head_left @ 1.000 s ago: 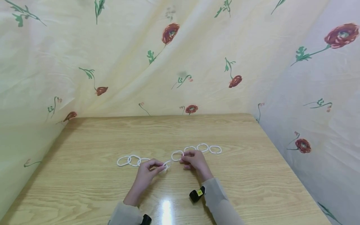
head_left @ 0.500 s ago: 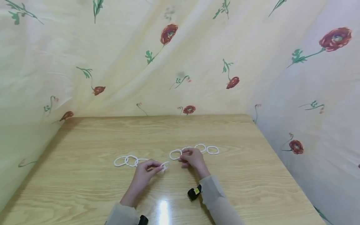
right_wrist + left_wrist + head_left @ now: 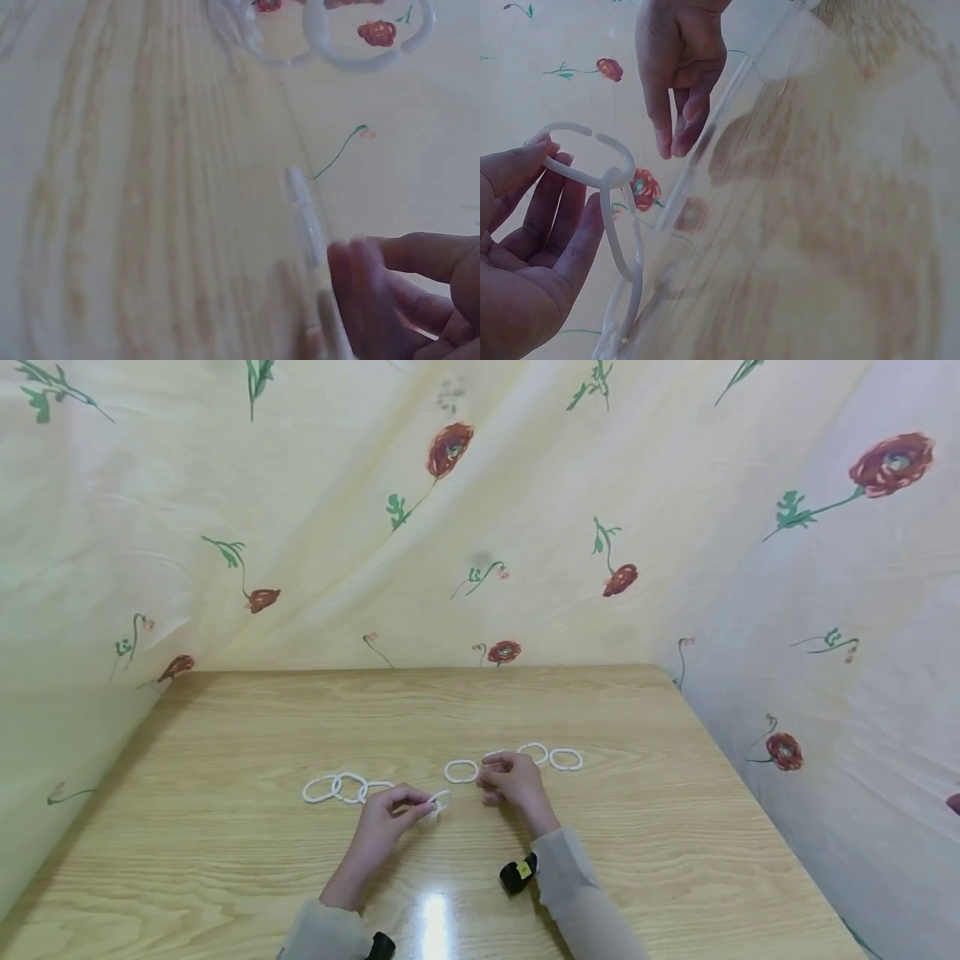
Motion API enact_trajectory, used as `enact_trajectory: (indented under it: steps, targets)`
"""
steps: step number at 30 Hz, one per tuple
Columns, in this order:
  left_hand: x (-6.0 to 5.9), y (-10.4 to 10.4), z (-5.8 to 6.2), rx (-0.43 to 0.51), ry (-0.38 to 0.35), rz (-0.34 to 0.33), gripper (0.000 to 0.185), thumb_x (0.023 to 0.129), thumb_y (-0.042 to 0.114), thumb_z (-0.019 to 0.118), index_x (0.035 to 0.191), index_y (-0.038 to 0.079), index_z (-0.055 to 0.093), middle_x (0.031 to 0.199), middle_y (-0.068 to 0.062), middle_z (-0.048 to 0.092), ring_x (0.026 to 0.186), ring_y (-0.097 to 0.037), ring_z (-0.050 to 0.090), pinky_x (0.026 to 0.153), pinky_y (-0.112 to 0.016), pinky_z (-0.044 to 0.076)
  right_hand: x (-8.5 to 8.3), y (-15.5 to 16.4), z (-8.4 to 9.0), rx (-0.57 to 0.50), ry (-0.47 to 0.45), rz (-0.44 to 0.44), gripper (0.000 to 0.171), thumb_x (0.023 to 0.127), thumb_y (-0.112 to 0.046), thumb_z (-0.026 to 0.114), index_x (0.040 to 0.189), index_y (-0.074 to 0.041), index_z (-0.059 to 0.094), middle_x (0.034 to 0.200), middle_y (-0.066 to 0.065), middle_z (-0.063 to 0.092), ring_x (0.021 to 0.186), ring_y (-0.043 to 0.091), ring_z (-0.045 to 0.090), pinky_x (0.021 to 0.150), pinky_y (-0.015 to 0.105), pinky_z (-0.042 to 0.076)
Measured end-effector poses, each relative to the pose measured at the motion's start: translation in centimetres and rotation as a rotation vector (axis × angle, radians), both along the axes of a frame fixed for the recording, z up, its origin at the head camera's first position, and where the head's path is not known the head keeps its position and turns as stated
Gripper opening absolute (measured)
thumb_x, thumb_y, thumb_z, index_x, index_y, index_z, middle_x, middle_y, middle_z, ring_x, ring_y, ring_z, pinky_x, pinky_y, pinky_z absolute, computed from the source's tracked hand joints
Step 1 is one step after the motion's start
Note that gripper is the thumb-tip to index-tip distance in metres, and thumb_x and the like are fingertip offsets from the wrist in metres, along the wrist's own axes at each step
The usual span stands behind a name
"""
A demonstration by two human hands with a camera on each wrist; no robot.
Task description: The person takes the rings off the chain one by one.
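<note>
Two chains of white plastic rings lie on the wooden table (image 3: 225, 877) in the head view. The left chain (image 3: 341, 787) runs from the left up to the left hand (image 3: 390, 814), whose thumb and fingers pinch its end ring (image 3: 438, 800). The right chain (image 3: 536, 755) trails off to the right from the right hand (image 3: 513, 781), whose fingers curl round a ring of it; a single ring (image 3: 461, 771) lies just left of that hand, and whether the fingers touch it cannot be told.

From the left wrist, the left hand (image 3: 525, 247) pinches the top ring (image 3: 585, 157), with further linked rings hanging below it.

From the right wrist, blurred fingertips (image 3: 397, 292) show at the lower right, with rings (image 3: 360, 37) lying beyond them.
</note>
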State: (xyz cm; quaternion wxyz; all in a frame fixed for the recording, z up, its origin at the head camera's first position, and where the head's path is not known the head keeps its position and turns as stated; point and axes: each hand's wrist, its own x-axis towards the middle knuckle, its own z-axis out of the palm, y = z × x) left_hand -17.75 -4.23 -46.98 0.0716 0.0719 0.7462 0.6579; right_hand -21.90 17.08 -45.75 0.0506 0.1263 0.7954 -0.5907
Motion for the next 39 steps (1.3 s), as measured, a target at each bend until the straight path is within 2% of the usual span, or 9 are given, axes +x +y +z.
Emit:
enact_trajectory:
  steps: [5, 12, 16, 19, 22, 27, 33, 39]
  targets:
    - [0.0, 0.0, 0.1, 0.0, 0.006, -0.014, 0.012, 0.087, 0.006, 0.07, 0.096, -0.001, 0.07, 0.097, -0.015, 0.07, 0.09, -0.007, 0.063, 0.081, -0.017, 0.056, 0.3, -0.1, 0.6, 0.104, 0.064, 0.048, 0.021, 0.085, 0.0, 0.068, 0.106, 0.003, 0.07, 0.093, 0.015, 0.071, 0.07, 0.009, 0.062, 0.057, 0.026, 0.059]
    - [0.1, -0.1, 0.4, -0.007, 0.012, -0.028, 0.013, 0.088, 0.008, 0.07, 0.097, -0.001, 0.071, 0.097, -0.015, 0.071, 0.089, -0.006, 0.063, 0.08, -0.017, 0.055, 1.3, -0.5, 2.1, 0.108, 0.107, 0.164, 0.019, 0.087, -0.006, 0.07, 0.105, 0.0, 0.072, 0.098, 0.013, 0.072, 0.077, 0.01, 0.064, 0.064, 0.031, 0.06]
    - [0.1, -0.2, 0.3, -0.009, 0.024, -0.031, 0.014, 0.088, 0.009, 0.07, 0.097, -0.002, 0.07, 0.097, -0.017, 0.071, 0.088, -0.004, 0.062, 0.079, -0.016, 0.055, 1.9, -0.8, 3.0, 0.143, 0.156, 0.295, 0.02, 0.088, -0.009, 0.069, 0.106, 0.0, 0.071, 0.104, 0.014, 0.072, 0.083, 0.013, 0.065, 0.066, 0.028, 0.06]
    - [0.1, -0.2, 0.3, -0.009, 0.036, -0.029, 0.014, 0.088, 0.009, 0.07, 0.097, -0.002, 0.07, 0.097, -0.017, 0.071, 0.087, -0.004, 0.062, 0.079, -0.016, 0.055, 2.3, -1.0, 3.6, 0.187, 0.231, 0.406, 0.021, 0.088, -0.01, 0.07, 0.107, 0.0, 0.071, 0.104, 0.016, 0.072, 0.087, 0.017, 0.066, 0.064, 0.024, 0.059]
    - [0.1, -0.2, 0.2, -0.016, 0.045, -0.029, 0.013, 0.088, 0.009, 0.069, 0.097, -0.001, 0.071, 0.097, -0.017, 0.071, 0.087, -0.004, 0.062, 0.08, -0.017, 0.055, 2.6, -1.1, 4.0, 0.196, 0.281, 0.477, 0.022, 0.089, -0.012, 0.07, 0.107, 0.0, 0.071, 0.102, 0.015, 0.073, 0.088, 0.018, 0.067, 0.063, 0.021, 0.058]
    - [0.1, -0.1, 0.3, -0.017, 0.051, -0.029, 0.013, 0.089, 0.009, 0.069, 0.097, -0.001, 0.071, 0.097, -0.017, 0.071, 0.088, -0.005, 0.062, 0.08, -0.018, 0.056, 2.9, -1.3, 4.4, 0.178, 0.301, 0.511, 0.023, 0.09, -0.015, 0.069, 0.108, -0.001, 0.071, 0.102, 0.014, 0.073, 0.089, 0.015, 0.066, 0.064, 0.02, 0.057]
    - [0.1, 0.0, 0.4, -0.023, 0.049, -0.033, 0.013, 0.089, 0.01, 0.069, 0.097, -0.001, 0.071, 0.097, -0.016, 0.071, 0.089, -0.006, 0.062, 0.08, -0.017, 0.056, 3.1, -1.3, 4.7, 0.229, 0.339, 0.528, 0.019, 0.09, -0.014, 0.069, 0.105, -0.003, 0.072, 0.1, 0.01, 0.074, 0.088, 0.012, 0.064, 0.068, 0.021, 0.056]
    - [0.2, 0.0, 0.4, -0.024, 0.042, -0.042, 0.014, 0.089, 0.011, 0.069, 0.098, 0.0, 0.071, 0.097, -0.016, 0.071, 0.09, -0.007, 0.062, 0.083, -0.02, 0.056, 3.2, -1.2, 4.7, 0.257, 0.376, 0.607, 0.02, 0.089, -0.016, 0.071, 0.103, -0.003, 0.072, 0.098, 0.008, 0.074, 0.084, 0.008, 0.064, 0.075, 0.027, 0.055]
